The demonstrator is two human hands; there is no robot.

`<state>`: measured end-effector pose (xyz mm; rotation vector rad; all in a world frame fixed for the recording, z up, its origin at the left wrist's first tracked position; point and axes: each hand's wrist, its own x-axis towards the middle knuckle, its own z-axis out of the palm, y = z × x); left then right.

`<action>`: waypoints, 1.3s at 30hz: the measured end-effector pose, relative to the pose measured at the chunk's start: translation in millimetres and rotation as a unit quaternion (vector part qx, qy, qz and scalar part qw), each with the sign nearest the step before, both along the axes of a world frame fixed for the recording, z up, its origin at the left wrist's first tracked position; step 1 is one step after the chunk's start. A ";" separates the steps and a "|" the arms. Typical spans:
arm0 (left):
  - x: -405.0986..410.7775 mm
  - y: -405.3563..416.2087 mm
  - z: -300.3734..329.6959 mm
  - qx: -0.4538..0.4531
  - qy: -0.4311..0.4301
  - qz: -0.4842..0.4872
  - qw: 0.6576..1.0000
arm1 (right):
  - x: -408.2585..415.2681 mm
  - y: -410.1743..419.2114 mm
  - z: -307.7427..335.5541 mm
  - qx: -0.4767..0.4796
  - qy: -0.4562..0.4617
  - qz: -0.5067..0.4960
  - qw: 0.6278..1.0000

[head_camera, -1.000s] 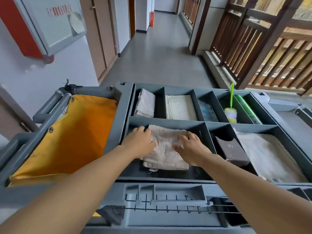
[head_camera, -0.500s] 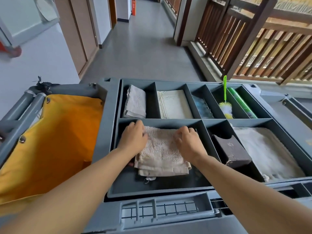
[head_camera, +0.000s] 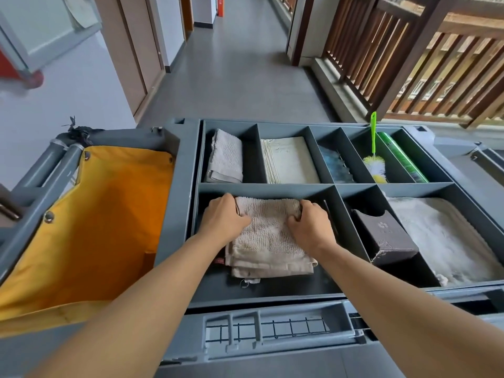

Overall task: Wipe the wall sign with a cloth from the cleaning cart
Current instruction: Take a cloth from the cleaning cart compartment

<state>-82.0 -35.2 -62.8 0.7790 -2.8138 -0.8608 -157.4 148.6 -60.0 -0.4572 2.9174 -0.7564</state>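
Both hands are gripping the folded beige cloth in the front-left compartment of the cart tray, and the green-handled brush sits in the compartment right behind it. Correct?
Not quite. The head view shows the green-handled brush in the back-right compartment; a folded grey towel lies directly behind. The left hand and right hand do grip the folded beige cloth front-left.

Cloth [head_camera: 268, 238] in near-left compartment (bag [head_camera: 90, 222] left of tray [head_camera: 188, 170]).

folded beige terry cloth [head_camera: 268, 236], lying flat in near-left compartment of grey cleaning cart [head_camera: 188, 170]
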 end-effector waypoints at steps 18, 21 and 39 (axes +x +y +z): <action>0.5 25.7 35.2 0.077 -0.034 0.072 0.994 | -4.5 26.7 34.8 -0.119 -0.065 0.061 0.989; 8.5 34.5 53.0 0.057 -0.018 0.093 0.994 | -3.7 33.1 51.2 -0.136 -0.055 0.081 0.986; 94.8 80.6 227.6 -0.099 0.105 0.197 0.970 | 30.6 57.8 223.2 -0.191 0.045 0.255 0.947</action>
